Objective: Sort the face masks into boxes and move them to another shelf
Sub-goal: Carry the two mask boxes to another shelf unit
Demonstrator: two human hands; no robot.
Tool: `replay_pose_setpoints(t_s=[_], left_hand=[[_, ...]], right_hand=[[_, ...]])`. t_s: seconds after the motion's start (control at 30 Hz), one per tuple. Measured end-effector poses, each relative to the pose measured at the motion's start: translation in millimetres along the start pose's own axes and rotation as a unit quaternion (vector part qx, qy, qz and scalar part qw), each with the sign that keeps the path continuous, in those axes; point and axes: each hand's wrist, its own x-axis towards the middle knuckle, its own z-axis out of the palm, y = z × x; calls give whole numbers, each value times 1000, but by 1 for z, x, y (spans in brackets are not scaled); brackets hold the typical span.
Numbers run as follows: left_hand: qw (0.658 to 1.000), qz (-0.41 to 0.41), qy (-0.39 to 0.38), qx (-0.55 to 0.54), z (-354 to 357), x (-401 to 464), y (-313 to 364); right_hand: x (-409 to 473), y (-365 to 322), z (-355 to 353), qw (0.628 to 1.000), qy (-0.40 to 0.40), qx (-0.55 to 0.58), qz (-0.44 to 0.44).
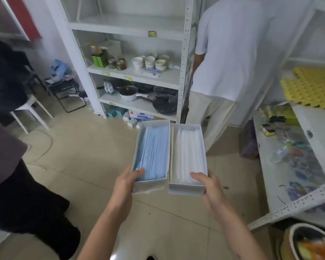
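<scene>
I hold two open white boxes side by side over the tiled floor. The left box is filled with blue face masks, and my left hand grips its near end with the thumb inside. The right box is filled with white face masks, and my right hand grips its near right corner, thumb over the rim. Both boxes point away from me toward a white shelf unit.
The shelf unit ahead carries cups, jars, pots and pans; its upper shelf is bare. A person in a white shirt stands right of it. Another shelf on my right bears clutter and yellow foam. A dark-clothed person stands left.
</scene>
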Motion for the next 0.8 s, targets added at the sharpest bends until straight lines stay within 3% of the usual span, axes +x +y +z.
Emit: replay_pose_setpoints(t_s=[0.8], left_hand=[[989, -2, 124, -76, -127, 145, 39]], right_hand=[[185, -35, 163, 996, -79, -6, 38]])
